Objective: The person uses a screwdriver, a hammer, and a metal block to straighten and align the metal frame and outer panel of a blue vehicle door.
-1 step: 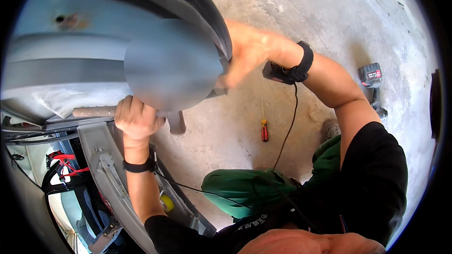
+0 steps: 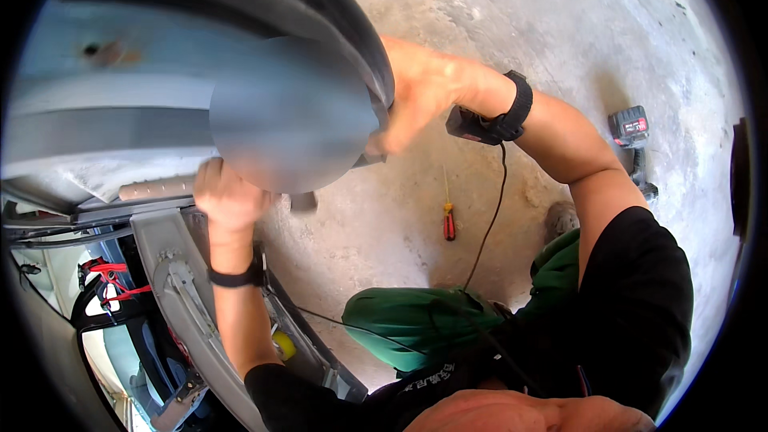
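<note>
My left hand (image 2: pixel 232 196) is closed round the brown handle of a hammer (image 2: pixel 156 189), beside the pale blue-grey metal of a vehicle panel (image 2: pixel 120 84). Part of the dark hammer head shows past my knuckles. At the far side, my right hand (image 2: pixel 420 96) reaches to the dark curved rim (image 2: pixel 352 40) of the panel and touches its edge. Its thumb is bent inward, while the rim and a blurred round patch hide the other fingers. That same patch covers the metal between my hands. A small rust-marked hole sits in the panel at the upper left.
A screwdriver (image 2: pixel 449 220) with a red and yellow handle lies on the concrete floor (image 2: pixel 384 240). To the right stands a cordless power tool (image 2: pixel 630 128). A cable (image 2: pixel 492 224) hangs from a black box at my right wrist. Grey trim (image 2: pixel 180 272) and red straps (image 2: pixel 112 280) are at the left.
My left hand has shifted slightly up with the hammer, and it is more blurred. Less of the hammer head shows below the blurred patch. The right hand stays put.
</note>
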`<control>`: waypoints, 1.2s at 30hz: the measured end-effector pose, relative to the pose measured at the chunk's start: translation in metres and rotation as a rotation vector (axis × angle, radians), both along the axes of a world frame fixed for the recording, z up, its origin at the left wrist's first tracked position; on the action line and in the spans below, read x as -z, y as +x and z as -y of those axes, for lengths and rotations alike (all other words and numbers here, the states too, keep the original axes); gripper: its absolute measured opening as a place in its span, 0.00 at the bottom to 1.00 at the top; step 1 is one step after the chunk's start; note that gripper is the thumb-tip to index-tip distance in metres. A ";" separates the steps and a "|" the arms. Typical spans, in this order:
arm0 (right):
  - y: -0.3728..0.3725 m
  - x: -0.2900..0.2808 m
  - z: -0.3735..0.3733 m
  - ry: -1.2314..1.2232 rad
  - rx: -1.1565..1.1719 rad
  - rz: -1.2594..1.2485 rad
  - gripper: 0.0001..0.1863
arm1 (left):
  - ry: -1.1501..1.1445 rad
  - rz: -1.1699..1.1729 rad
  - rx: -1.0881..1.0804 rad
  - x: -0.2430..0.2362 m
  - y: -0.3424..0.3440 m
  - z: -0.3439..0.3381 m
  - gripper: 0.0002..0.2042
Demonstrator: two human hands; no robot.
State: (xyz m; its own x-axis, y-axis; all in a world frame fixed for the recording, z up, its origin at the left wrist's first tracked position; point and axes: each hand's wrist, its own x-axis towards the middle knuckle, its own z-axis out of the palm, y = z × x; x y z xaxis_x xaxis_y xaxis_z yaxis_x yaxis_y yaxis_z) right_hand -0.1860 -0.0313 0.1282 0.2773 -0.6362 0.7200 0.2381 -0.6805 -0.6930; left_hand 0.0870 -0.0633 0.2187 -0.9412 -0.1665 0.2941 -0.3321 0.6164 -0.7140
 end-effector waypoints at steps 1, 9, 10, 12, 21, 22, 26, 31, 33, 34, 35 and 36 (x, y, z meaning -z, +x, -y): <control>0.007 -0.004 -0.003 -0.024 -0.007 0.022 0.40 | -0.071 -0.056 0.123 0.000 -0.006 0.016 0.14; -0.008 0.000 0.005 0.023 0.007 -0.007 0.37 | -0.040 0.064 0.008 -0.022 -0.018 -0.001 0.15; -0.009 0.000 0.003 0.055 0.008 -0.026 0.37 | -0.006 0.050 0.006 -0.017 -0.011 -0.002 0.15; -0.009 0.000 0.000 0.111 -0.004 -0.059 0.38 | 0.055 0.026 -0.010 -0.010 0.004 -0.004 0.16; -0.017 0.003 0.014 0.178 0.009 -0.048 0.32 | 0.082 -0.166 -0.128 0.006 -0.018 0.001 0.08; -0.016 0.001 0.015 0.168 0.006 -0.042 0.32 | 0.103 -0.224 -0.118 0.006 -0.009 -0.009 0.05; -0.015 -0.004 0.017 0.228 -0.027 -0.078 0.33 | 0.323 -0.540 -0.104 0.010 0.007 -0.069 0.12; -0.022 0.003 0.020 0.220 0.037 -0.060 0.37 | 0.928 -1.367 0.220 0.028 -0.044 -0.112 0.11; -0.020 0.000 0.020 0.227 0.029 -0.078 0.39 | 1.067 -1.380 0.489 0.008 -0.060 -0.128 0.13; -0.017 -0.001 0.021 0.198 0.028 -0.059 0.40 | 1.106 -1.374 0.609 -0.001 -0.064 -0.136 0.13; -0.016 -0.003 0.022 0.168 0.029 -0.040 0.41 | 1.094 -1.342 0.707 -0.009 -0.064 -0.142 0.12; -0.017 -0.002 0.022 0.146 0.036 -0.021 0.41 | 1.092 -1.309 0.804 -0.015 -0.065 -0.148 0.11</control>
